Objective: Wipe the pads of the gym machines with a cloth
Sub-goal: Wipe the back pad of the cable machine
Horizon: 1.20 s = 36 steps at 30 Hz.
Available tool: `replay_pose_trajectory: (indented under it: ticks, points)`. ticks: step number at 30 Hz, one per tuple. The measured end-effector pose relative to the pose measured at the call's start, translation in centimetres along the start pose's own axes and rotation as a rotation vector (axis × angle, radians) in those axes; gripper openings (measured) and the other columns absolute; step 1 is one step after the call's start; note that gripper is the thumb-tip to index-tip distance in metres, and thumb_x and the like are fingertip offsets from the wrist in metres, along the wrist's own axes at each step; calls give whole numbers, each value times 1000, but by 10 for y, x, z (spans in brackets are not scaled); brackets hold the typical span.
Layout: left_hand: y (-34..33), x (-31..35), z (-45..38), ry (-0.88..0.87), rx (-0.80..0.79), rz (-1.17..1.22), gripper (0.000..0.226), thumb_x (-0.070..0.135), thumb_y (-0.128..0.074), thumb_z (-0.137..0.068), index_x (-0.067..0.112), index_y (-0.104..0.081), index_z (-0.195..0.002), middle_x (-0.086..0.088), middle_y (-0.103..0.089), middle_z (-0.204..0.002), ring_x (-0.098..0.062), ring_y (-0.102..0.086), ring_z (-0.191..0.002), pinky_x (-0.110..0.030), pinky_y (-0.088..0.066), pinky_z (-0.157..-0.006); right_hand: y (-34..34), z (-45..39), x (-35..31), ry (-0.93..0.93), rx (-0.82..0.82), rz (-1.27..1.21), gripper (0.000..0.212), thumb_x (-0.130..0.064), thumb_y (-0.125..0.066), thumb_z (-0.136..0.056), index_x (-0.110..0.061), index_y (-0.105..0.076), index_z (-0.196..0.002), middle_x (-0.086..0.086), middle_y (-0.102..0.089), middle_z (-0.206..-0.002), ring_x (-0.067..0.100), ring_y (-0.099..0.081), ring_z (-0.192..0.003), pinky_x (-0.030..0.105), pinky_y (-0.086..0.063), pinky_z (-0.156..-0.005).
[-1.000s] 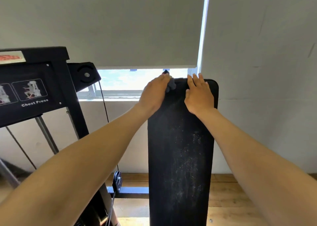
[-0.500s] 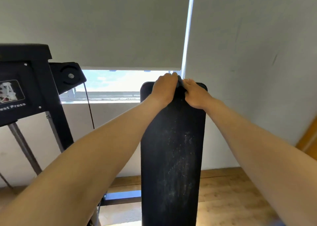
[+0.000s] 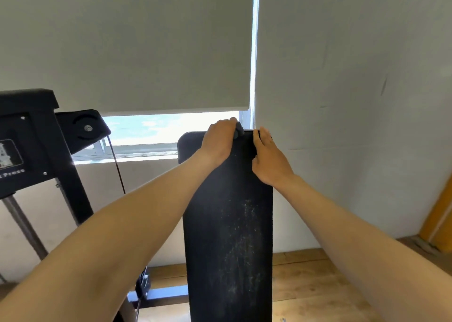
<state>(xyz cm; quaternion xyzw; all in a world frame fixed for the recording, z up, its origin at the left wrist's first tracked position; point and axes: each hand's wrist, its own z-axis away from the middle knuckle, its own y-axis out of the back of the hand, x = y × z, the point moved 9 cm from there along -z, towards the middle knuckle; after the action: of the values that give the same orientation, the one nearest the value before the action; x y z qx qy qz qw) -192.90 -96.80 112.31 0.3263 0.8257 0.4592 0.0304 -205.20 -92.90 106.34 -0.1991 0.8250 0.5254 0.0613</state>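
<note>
While gripping the pad [image 3: 230, 223] top, left hand [image 3: 219, 141] bunches cloth [image 3: 238, 131].

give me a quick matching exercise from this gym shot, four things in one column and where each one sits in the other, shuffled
Things
1. grey cloth
2. right hand
3. roller blind
4. white specks

Places
a. lowered over most of the window
b. bunched under the left hand at the pad's top edge
c. scattered down the middle of the black pad
d. gripping the pad's upper right edge

Pairs: 1-b, 2-d, 3-a, 4-c
</note>
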Motion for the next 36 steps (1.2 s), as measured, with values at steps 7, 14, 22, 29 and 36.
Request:
replay_pose_trajectory:
  ticks: [7, 14, 22, 29, 36]
  points:
    - [-39, 47, -36, -95, -176, -77, 38, -7, -49, -94, 16, -63, -120, -4, -70, -105, -24, -65, -96, -41, -54, -90, 7, -5, 38, -60, 44, -227, 63, -2, -43, -100, -8, -25, -160, 12, -27, -164, 32, -45, -140, 40, -45, -112]
    - [-37, 38, -21, -122, -281, -75, 62, 20, -62, -101, 24, -38, -157, -3, -40, -160, -23, -36, -145, -40, -35, -119, 29, -4, 46, -106, 156, -351, 43, -7, -42, -104, -5, -39, -147, 16, -47, -148, 26, -53, -127, 19, -41, -99]
    - [-11, -8, -5, 64, -128, -198, 74, 52, -62, -97, 19, -36, -158, -9, -54, -150, -31, -51, -135, -45, -41, -110, 33, -29, -17, 74, 82, -163, 45, -38, -33, -112, -18, -52, -147, 7, -59, -143, 28, -56, -130, 41, -45, -110]
    - [8, -58, 21, 9, -196, -292, 86, 79, -53, -88, 25, -44, -154, 0, -57, -150, -27, -55, -133, -44, -43, -109, 26, -44, -36, 10, 15, 3, 58, -62, -52, -99, -19, -59, -137, 5, -66, -131, 28, -63, -116, 40, -51, -97]
    - [8, -65, 16, -32, -177, -275, 53, 47, -26, -112, 20, -46, -153, -4, -56, -150, -28, -52, -136, -43, -41, -111, 38, -59, -37, 68, 7, 87, 24, -11, -58, -98, -14, -72, -117, 9, -72, -114, 31, -67, -101, 42, -55, -89]
